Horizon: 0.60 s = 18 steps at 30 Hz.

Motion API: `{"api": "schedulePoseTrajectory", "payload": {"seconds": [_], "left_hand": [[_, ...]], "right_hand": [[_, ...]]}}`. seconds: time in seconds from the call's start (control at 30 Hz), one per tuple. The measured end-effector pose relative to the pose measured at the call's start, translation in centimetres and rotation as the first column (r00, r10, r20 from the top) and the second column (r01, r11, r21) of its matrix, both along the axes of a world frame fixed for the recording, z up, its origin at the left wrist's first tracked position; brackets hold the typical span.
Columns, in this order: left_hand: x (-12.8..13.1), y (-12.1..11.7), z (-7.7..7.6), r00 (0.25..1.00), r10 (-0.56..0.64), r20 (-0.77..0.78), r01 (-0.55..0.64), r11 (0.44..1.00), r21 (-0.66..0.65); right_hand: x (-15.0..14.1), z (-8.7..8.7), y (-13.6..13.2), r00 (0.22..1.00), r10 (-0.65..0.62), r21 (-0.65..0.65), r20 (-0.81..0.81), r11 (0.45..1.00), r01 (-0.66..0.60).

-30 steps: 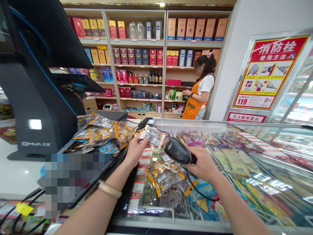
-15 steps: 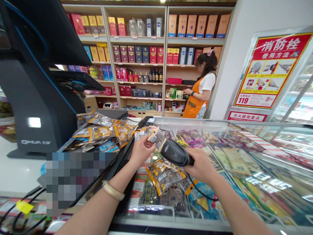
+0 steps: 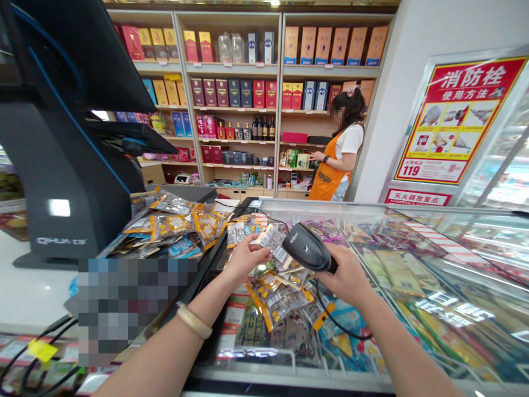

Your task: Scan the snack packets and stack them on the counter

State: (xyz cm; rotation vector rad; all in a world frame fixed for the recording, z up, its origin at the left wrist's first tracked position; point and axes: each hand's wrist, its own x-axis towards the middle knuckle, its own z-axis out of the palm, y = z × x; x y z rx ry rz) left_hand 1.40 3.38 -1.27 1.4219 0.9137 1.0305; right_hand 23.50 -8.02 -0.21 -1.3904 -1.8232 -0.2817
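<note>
My right hand (image 3: 345,273) is closed round a black barcode scanner (image 3: 308,247), whose head points left. Pinched in my left hand (image 3: 248,256) is a small snack packet (image 3: 275,242) with printed labels, just left of the scanner head. Below both hands, a loose heap of orange-edged snack packets (image 3: 276,300) lies on the glass lid of the display freezer (image 3: 363,309). A few more packets (image 3: 243,227) lie just beyond my left hand. The scanner's cable loops down below my right hand.
A larger pile of packets (image 3: 177,218) lies on the left beside the black checkout terminal (image 3: 74,209). A co-worker (image 3: 339,149) in an orange apron stands near the shelves (image 3: 231,69) of boxed bottles. Black cables (image 3: 37,353) hang at the lower left.
The scanner has shifted up and right, with its head tilted higher. My left hand has moved slightly right and down with the packet. The co-worker stays in place.
</note>
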Motion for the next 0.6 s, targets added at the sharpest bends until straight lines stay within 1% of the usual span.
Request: {"api": "schedulePoseTrajectory", "payload": {"seconds": [0.03, 0.07, 0.13, 0.2, 0.23, 0.27, 0.3, 0.37, 0.43, 0.5, 0.53, 0.6], "left_hand": [[0.1, 0.1, -0.3, 0.999, -0.031, -0.026, 0.030, 0.999, -0.009], [0.2, 0.1, -0.7, 0.995, -0.054, -0.086, 0.055, 0.998, 0.017], [0.4, 0.3, -1.2, 0.954, -0.056, -0.293, 0.110, 0.979, 0.173], [0.4, 0.4, -1.4, 0.865, 0.045, -0.500, 0.162, 0.917, 0.363], [0.3, 0.4, -1.3, 0.814, 0.112, -0.570, 0.184, 0.881, 0.436], [0.1, 0.4, -1.2, 0.762, 0.184, -0.621, 0.190, 0.853, 0.486], [-0.1, 0.4, -0.9, 0.708, 0.254, -0.660, 0.181, 0.837, 0.516], [-0.8, 0.6, -0.2, 0.569, 0.385, -0.727, 0.132, 0.829, 0.543], [-1.5, 1.1, 0.2, 0.408, 0.473, -0.781, 0.079, 0.834, 0.546], [-2.0, 1.7, 0.4, 0.281, 0.478, -0.832, 0.056, 0.858, 0.511], [-2.2, 2.1, 0.3, 0.236, 0.457, -0.858, 0.051, 0.876, 0.480], [-2.4, 2.6, 0.0, 0.178, 0.397, -0.900, 0.043, 0.911, 0.410]], "right_hand": [[0.2, -0.1, 0.1, 1.000, -0.010, 0.016, -0.008, 1.000, 0.010], [0.3, -0.1, 0.1, 1.000, -0.019, 0.029, -0.015, 0.999, 0.020], [0.5, -0.2, 0.2, 0.999, -0.034, 0.040, -0.017, 0.999, 0.034], [0.6, -0.2, 0.2, 0.999, -0.040, 0.040, -0.009, 0.998, 0.040], [0.6, -0.2, 0.2, 0.999, -0.041, 0.037, -0.003, 0.998, 0.041], [0.6, -0.2, 0.2, 0.999, -0.042, 0.034, 0.002, 0.999, 0.042], [0.6, -0.1, 0.2, 0.999, -0.044, 0.032, 0.006, 0.999, 0.044], [0.5, -0.2, 0.2, 0.999, -0.050, 0.031, 0.009, 0.998, 0.050], [0.5, -0.3, 0.3, 0.998, -0.053, 0.026, 0.013, 0.998, 0.053], [0.5, -0.5, 0.4, 0.999, -0.050, 0.023, 0.017, 0.999, 0.050], [0.5, -0.6, 0.4, 0.999, -0.046, 0.023, 0.019, 0.999, 0.045], [0.5, -0.8, 0.5, 0.999, -0.038, 0.027, 0.024, 0.999, 0.037]]}}
